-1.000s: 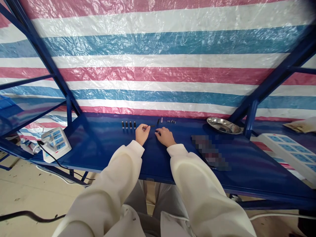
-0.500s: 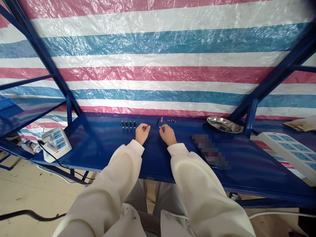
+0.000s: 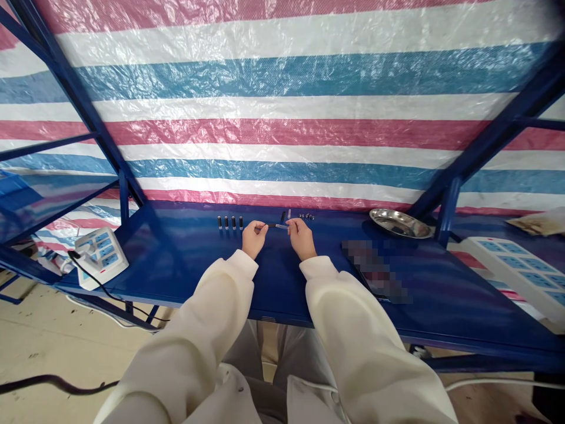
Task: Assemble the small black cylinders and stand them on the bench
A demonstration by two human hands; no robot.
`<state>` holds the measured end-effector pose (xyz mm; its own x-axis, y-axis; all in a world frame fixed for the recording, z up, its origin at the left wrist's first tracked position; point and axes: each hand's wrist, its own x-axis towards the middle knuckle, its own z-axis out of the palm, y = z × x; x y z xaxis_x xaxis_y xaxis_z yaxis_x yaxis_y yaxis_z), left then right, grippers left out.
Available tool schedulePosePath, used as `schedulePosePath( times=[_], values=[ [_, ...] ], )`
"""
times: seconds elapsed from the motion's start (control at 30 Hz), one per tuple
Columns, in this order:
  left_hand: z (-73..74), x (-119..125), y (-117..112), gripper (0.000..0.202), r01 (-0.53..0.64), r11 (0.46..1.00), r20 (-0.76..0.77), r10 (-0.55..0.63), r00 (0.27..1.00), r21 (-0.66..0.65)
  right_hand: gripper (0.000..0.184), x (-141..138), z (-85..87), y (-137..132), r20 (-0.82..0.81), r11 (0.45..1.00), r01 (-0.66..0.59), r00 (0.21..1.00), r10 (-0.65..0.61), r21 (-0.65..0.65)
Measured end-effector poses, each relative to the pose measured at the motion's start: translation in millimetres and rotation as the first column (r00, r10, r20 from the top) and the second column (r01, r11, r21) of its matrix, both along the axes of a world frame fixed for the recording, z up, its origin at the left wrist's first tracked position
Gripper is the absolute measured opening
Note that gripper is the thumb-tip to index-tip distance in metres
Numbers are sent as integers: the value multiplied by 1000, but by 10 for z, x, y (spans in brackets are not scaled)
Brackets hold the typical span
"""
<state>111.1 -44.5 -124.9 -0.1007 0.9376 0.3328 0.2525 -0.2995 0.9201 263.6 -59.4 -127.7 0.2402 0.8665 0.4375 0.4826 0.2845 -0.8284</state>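
Observation:
My left hand (image 3: pixel 253 238) is closed in a pinch on a slim dark tube (image 3: pixel 272 225) that points right. My right hand (image 3: pixel 302 237) pinches a small clear tube (image 3: pixel 281 227), whose left end meets the dark tube's right end. Whether one sits inside the other is too small to tell. Just beyond my fingers, a short dark piece (image 3: pixel 283 216) and a pale pinkish piece (image 3: pixel 289 213) rest on the table. Several small shiny pieces (image 3: pixel 306 217) lie beyond my right hand. Left of my left hand, several dark cylinders with pale lower ends (image 3: pixel 233 223) form a row.
On the blue table (image 3: pixel 282 282), a shiny metal dish (image 3: pixel 401 224) lies back right, and a blurred dark flat object (image 3: pixel 373 271) right of my right hand. Power strips stand at the left (image 3: pixel 101 258) and far right (image 3: pixel 521 265). Blue frame posts (image 3: pixel 450 212) flank the striped sheet.
My right hand has brought the clear tube left and up against the end of the dark tube. My left hand has hardly moved.

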Motion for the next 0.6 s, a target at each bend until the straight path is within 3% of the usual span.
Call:
schedulePosePath(
  times=[0.23, 0.6],
  values=[
    [-20, -4, 24, 4, 45, 999, 71, -44, 997, -14, 31, 32, -2, 13, -12, 1000, 25, 1000, -25, -9],
    [13, 20, -4, 16, 170, 985, 169, -169, 971, 4, 38, 52, 42, -25, 69, 995, -16, 998, 10, 98]
  ],
)
